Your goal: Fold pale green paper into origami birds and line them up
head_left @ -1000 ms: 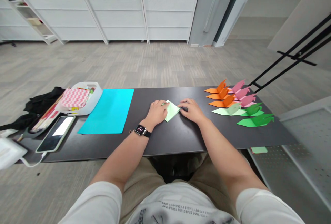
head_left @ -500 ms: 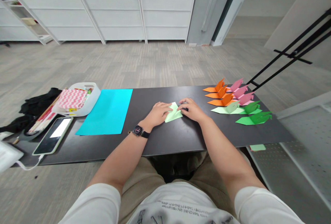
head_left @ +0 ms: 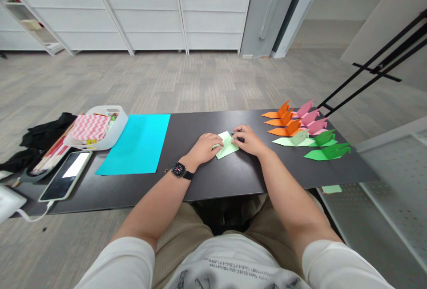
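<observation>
A small folded sheet of light green origami paper (head_left: 227,146) lies on the dark table between my hands. My left hand (head_left: 207,147), with a watch on its wrist, has its fingers curled at the paper's left edge. From the other side, my right hand (head_left: 249,140) is closed with thumb and index finger at the paper's right corner. Folded paper cranes stand to the right: orange cranes (head_left: 283,122), pink cranes (head_left: 312,117), a pale green crane (head_left: 296,140) and dark green cranes (head_left: 328,148).
Bright blue paper (head_left: 136,144) lies left of my hands. Farther left are a white basket (head_left: 116,131) with a pink zigzag-patterned item, a phone (head_left: 65,175) on a white cable, a tray of pens (head_left: 50,155) and black cloth (head_left: 50,131). Black metal bars (head_left: 373,66) slant at the right.
The light green paper and both hands have shifted slightly to the right. My left fingers have curled in more at the paper's edge. The cranes have not moved.
</observation>
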Available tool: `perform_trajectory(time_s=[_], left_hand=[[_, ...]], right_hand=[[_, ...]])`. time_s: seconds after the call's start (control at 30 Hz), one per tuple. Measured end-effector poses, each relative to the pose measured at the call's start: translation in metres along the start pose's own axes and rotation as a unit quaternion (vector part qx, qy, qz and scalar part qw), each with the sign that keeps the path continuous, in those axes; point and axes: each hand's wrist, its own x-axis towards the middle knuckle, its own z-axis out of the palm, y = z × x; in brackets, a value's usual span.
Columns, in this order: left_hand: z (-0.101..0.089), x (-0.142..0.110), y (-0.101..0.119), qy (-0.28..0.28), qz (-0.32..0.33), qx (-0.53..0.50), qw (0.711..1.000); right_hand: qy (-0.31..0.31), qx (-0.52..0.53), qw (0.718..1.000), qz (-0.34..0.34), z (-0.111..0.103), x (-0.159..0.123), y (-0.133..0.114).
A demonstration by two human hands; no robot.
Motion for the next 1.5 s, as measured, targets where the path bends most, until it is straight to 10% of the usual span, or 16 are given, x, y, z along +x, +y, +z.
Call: perform_trajectory(time_s=[1.5], left_hand=[[0.010, 0.001, 0.008, 0.030, -0.029, -0.011, 0.999]], right_hand=[[0.038, 0.018, 0.995, 0.089, 0.007, 0.004, -0.002]])
